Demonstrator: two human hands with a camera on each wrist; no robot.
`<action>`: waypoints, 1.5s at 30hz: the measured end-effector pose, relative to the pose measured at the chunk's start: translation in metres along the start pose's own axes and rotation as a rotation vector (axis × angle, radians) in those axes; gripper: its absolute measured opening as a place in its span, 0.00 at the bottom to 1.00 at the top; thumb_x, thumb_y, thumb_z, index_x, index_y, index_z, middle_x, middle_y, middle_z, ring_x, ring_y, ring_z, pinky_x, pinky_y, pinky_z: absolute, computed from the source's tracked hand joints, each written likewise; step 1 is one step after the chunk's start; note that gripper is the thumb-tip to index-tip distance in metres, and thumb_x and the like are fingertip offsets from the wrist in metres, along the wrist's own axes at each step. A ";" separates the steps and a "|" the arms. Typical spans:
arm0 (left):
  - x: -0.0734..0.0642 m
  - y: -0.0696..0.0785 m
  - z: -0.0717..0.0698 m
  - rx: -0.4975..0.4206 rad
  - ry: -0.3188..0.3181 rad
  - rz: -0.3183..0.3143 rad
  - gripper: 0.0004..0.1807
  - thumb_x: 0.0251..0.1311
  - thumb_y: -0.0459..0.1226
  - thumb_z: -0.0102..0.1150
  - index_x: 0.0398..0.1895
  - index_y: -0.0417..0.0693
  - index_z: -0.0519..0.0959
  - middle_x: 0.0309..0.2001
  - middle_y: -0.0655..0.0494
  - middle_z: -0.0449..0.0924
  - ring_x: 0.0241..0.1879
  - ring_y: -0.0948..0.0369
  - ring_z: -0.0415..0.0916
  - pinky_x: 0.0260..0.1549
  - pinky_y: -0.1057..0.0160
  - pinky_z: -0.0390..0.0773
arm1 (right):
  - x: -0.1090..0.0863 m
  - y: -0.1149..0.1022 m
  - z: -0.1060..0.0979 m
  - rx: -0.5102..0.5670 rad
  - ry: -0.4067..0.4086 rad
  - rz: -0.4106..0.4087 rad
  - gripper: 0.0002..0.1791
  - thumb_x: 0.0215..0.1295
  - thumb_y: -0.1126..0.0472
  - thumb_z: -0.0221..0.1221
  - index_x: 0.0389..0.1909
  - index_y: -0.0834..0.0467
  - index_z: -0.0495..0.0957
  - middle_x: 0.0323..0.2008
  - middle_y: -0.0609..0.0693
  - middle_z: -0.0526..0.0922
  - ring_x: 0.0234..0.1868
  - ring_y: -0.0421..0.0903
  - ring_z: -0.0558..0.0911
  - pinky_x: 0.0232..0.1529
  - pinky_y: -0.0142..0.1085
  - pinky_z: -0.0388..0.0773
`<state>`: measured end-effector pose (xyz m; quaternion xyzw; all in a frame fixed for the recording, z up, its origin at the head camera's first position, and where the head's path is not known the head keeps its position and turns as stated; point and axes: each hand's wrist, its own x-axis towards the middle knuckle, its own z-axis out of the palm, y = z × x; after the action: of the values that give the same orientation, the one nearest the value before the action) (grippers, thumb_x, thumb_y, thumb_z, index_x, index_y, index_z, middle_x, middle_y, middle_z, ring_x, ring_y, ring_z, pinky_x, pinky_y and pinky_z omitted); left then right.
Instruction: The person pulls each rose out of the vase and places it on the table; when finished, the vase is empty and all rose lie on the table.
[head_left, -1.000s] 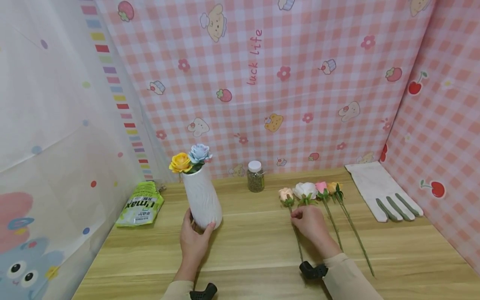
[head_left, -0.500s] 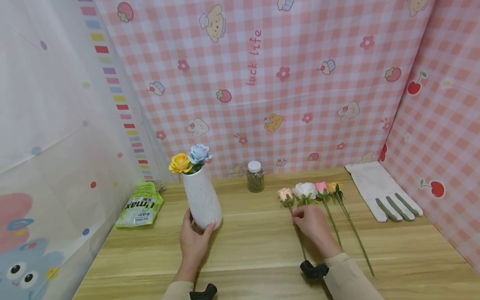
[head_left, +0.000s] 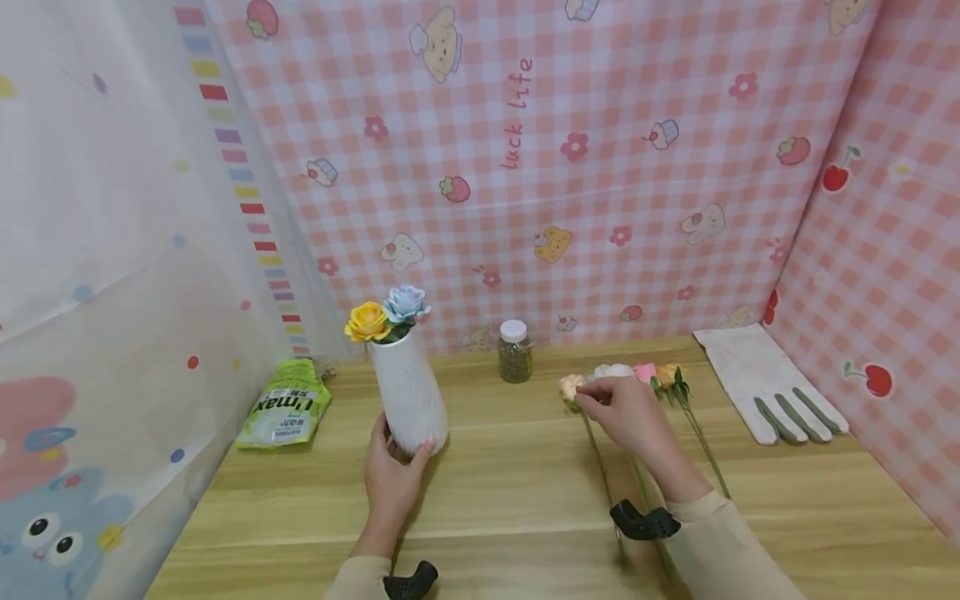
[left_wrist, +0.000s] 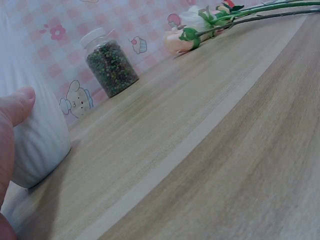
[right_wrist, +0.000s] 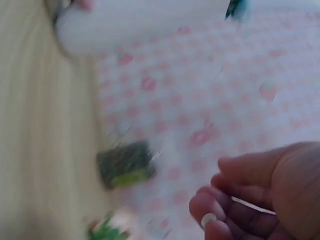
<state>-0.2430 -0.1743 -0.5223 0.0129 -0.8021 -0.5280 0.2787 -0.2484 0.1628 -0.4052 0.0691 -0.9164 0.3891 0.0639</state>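
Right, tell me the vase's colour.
White: the vase shows best in the head view.

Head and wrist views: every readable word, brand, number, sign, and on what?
"luck life": pink checked cloth, running sideways.
"Umax": green bag, upside down; mark by the U unclear, smaller print too small to read.
Jar label: blurred, unreadable.
No readable numbers.

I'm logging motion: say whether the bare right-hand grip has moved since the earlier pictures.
Yes: the right-hand grip shifted upward in the head view, closer to the clear, round, white-lidded jar.
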 end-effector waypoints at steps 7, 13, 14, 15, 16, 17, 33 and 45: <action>0.003 0.000 -0.003 0.020 0.011 0.005 0.46 0.48 0.37 0.74 0.69 0.36 0.60 0.62 0.38 0.68 0.62 0.48 0.67 0.58 0.52 0.72 | 0.022 -0.071 0.000 0.182 -0.178 -0.138 0.14 0.64 0.49 0.62 0.45 0.51 0.84 0.37 0.45 0.84 0.36 0.42 0.81 0.33 0.36 0.81; 0.001 0.001 -0.003 0.024 -0.002 -0.001 0.46 0.49 0.38 0.74 0.69 0.37 0.60 0.62 0.38 0.68 0.62 0.49 0.67 0.57 0.52 0.73 | 0.052 -0.123 0.025 0.331 -0.232 -0.229 0.14 0.64 0.50 0.62 0.46 0.53 0.84 0.38 0.44 0.84 0.36 0.42 0.81 0.35 0.36 0.81; 0.001 0.001 -0.003 0.022 -0.006 -0.003 0.46 0.49 0.39 0.74 0.69 0.36 0.59 0.63 0.38 0.68 0.62 0.48 0.67 0.57 0.51 0.73 | 0.057 -0.129 0.031 0.345 -0.226 -0.245 0.15 0.64 0.51 0.62 0.46 0.53 0.84 0.38 0.44 0.84 0.37 0.42 0.81 0.35 0.35 0.81; 0.000 0.001 -0.002 0.017 -0.010 -0.010 0.47 0.49 0.39 0.74 0.70 0.37 0.59 0.63 0.39 0.67 0.62 0.48 0.67 0.58 0.51 0.73 | 0.061 -0.136 0.036 0.353 -0.217 -0.262 0.15 0.64 0.50 0.62 0.46 0.53 0.84 0.39 0.44 0.85 0.37 0.41 0.81 0.35 0.35 0.81; 0.000 0.000 -0.002 0.014 -0.014 -0.013 0.47 0.49 0.39 0.74 0.70 0.37 0.59 0.63 0.39 0.67 0.62 0.48 0.67 0.58 0.51 0.73 | 0.066 -0.142 0.041 0.370 -0.212 -0.278 0.15 0.64 0.50 0.63 0.47 0.54 0.84 0.41 0.44 0.85 0.38 0.41 0.81 0.37 0.34 0.81; 0.000 0.001 -0.002 0.014 -0.015 -0.019 0.47 0.49 0.39 0.74 0.70 0.37 0.59 0.63 0.39 0.67 0.62 0.48 0.67 0.58 0.51 0.72 | 0.070 -0.147 0.047 0.387 -0.206 -0.279 0.16 0.64 0.50 0.63 0.47 0.55 0.84 0.41 0.44 0.85 0.39 0.40 0.81 0.37 0.33 0.81; 0.001 -0.001 0.000 0.011 -0.004 -0.007 0.47 0.48 0.39 0.75 0.70 0.36 0.59 0.62 0.39 0.68 0.62 0.49 0.67 0.58 0.52 0.73 | 0.091 -0.173 0.087 0.686 -0.268 -0.018 0.22 0.60 0.50 0.65 0.52 0.57 0.81 0.48 0.47 0.83 0.47 0.44 0.80 0.46 0.38 0.80; 0.002 -0.001 -0.001 0.004 -0.014 -0.020 0.47 0.49 0.38 0.74 0.70 0.37 0.58 0.63 0.39 0.67 0.62 0.49 0.67 0.58 0.53 0.72 | 0.094 -0.183 0.090 0.792 -0.252 0.076 0.14 0.60 0.58 0.66 0.47 0.58 0.83 0.46 0.46 0.82 0.48 0.45 0.77 0.57 0.49 0.74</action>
<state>-0.2445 -0.1762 -0.5217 0.0180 -0.8050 -0.5291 0.2679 -0.3139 -0.0352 -0.3221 0.1014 -0.6983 0.7022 -0.0947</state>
